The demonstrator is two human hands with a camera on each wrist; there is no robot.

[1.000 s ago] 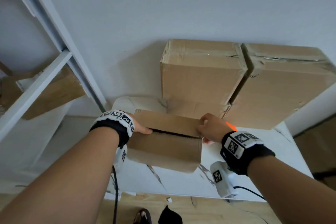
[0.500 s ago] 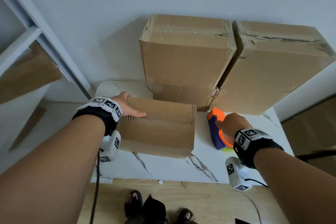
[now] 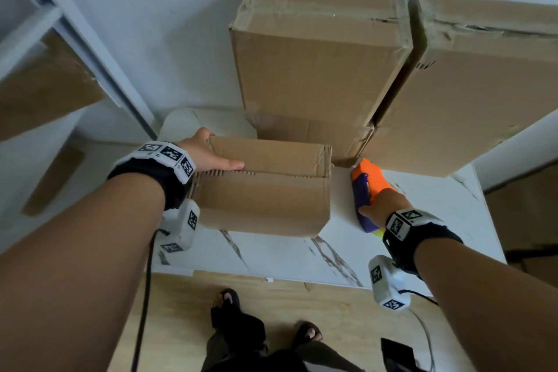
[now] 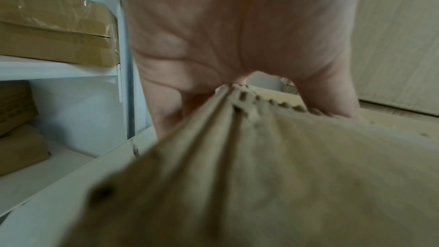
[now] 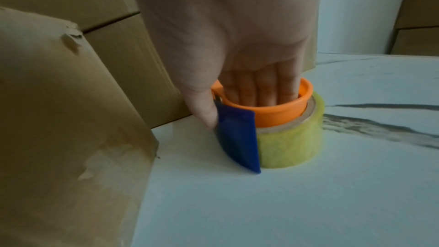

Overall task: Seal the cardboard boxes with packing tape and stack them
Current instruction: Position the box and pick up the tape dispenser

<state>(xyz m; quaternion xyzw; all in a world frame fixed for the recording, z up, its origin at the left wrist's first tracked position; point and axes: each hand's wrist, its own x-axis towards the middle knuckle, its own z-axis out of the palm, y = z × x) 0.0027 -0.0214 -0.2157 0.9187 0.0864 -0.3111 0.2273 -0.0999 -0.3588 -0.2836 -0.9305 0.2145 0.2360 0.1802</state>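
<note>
A small cardboard box (image 3: pixel 265 190) stands on the white marble table (image 3: pixel 302 254), its top flaps folded down with a seam between them. My left hand (image 3: pixel 208 152) lies on the box's top left corner, thumb (image 3: pixel 232 164) flat along the seam, fingers over the far left edge; the left wrist view shows the palm (image 4: pixel 237 35) over the box (image 4: pixel 285 176). To its right stands a tape dispenser (image 3: pixel 367 190), orange and blue, with a yellowish tape roll (image 5: pixel 292 144). My right hand (image 5: pixel 237 44) grips it, fingers (image 5: pixel 259 89) inside the orange core (image 5: pixel 280 112), thumb on the blue blade guard (image 5: pixel 237 134).
Two large cardboard boxes (image 3: pixel 320 51) (image 3: pixel 471 90) stand against the wall behind, the left one on a flatter box (image 3: pixel 311 136). A white shelf unit (image 4: pixel 59 67) at the left holds more boxes (image 4: pixel 54 31). The person's feet (image 3: pixel 226 302) are on the wood floor below.
My right hand left the small box's right end and took hold of the tape dispenser beside it. The left hand stayed on the box, which now rests on the table.
</note>
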